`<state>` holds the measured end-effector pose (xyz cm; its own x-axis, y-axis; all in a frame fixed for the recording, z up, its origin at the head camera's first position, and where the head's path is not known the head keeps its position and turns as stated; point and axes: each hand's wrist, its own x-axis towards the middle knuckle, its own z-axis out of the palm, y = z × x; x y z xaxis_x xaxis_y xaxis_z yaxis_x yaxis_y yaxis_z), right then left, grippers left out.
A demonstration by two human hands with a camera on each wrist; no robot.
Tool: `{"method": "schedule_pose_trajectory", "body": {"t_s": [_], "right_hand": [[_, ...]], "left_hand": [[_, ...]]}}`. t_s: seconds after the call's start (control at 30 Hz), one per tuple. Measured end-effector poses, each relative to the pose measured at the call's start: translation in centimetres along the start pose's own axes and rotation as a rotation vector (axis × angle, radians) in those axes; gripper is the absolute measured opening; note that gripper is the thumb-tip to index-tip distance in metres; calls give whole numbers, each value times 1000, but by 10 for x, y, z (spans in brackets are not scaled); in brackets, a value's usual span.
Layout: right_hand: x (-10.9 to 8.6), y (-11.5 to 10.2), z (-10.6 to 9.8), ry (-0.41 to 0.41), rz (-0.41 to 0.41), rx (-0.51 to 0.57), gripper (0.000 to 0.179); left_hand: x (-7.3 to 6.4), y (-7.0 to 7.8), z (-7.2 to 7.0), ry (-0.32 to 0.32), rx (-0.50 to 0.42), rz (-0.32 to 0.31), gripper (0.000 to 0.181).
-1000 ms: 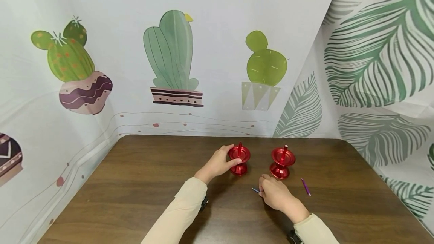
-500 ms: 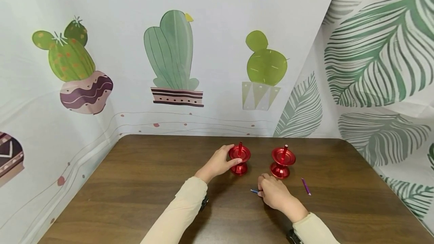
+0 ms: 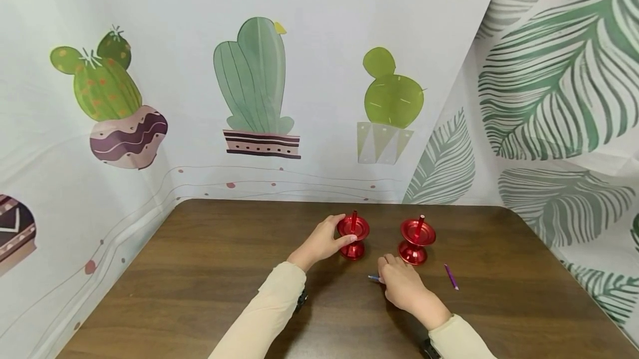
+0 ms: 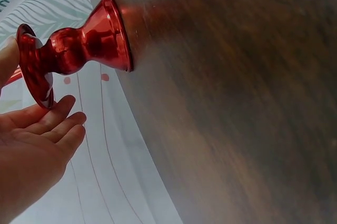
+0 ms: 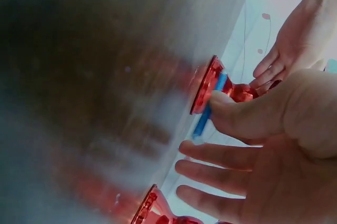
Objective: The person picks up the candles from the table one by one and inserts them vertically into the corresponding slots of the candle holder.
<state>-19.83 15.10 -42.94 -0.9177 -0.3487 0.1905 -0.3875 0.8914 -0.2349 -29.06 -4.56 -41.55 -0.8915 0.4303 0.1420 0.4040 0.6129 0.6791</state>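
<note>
Two shiny red candle holders stand upright on the table. My left hand [image 3: 319, 245] grips the dish rim of the left candle holder [image 3: 353, 251], thumb on the near side and fingers on the far side. The same holder's flared base [image 4: 111, 37] shows in the left wrist view. Near the right candle holder [image 3: 413, 253], my right hand [image 3: 401, 284] pinches a thin, candle-like blue stick [image 5: 202, 121] between thumb and index finger. The other fingers of that hand are extended. In the head view only the stick's left end shows.
A thin purple stick [image 3: 451, 277] with a pale tip lies right of the right holder. The brown wooden table [image 3: 209, 270] ends at the back against a white cloth [image 3: 319, 181] printed with cacti and leaves.
My right hand has shifted slightly left and away from me with the blue stick. The left hand keeps its grip on the left candle holder, which stays put.
</note>
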Motion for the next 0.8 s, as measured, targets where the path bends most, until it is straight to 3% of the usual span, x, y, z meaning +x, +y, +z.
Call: {"method": "schedule_pose_trajectory", "body": {"t_s": [0.27,0.47,0.8], "right_hand": [[12,0,-6,170,-17,14,29],[22,1,-19,290,-20,92,23],[37,1,-36,359,-35,127,10]], "left_hand": [[1,-1,0,0,-5,0,68],[0,-1,0,7,3,6,68],[0,0,0,3,-8,1,68]]}}
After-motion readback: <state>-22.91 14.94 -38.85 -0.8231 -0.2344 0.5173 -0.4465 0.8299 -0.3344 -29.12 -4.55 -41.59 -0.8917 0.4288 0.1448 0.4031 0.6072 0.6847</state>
